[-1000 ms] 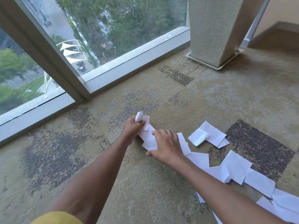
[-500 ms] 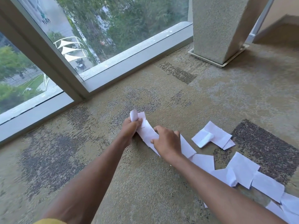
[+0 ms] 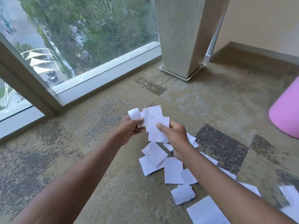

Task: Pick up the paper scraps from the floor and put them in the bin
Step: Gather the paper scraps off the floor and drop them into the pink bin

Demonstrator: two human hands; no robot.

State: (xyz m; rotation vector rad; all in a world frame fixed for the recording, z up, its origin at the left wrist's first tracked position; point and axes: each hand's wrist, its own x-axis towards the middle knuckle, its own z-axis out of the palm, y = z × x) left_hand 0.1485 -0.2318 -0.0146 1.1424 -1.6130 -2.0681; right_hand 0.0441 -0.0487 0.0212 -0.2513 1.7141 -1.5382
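Both hands are raised above the carpet and hold white paper scraps between them. My left hand grips the left side of the bunch, where one piece curls over. My right hand pinches the right side with thumb on top. Several more white paper scraps lie on the carpet below and to the right, partly hidden by my right forearm. A pink bin shows at the right edge, blurred and only partly in view.
A floor-to-ceiling window with a low sill runs along the left and far side. A speckled column stands on a base plate at the far middle. A beige wall closes the right corner. The carpet is tan with dark patches.
Both hands lifted off the floor, bringing a bunch of scraps up with them. The view swung right and the pink bin came into sight.
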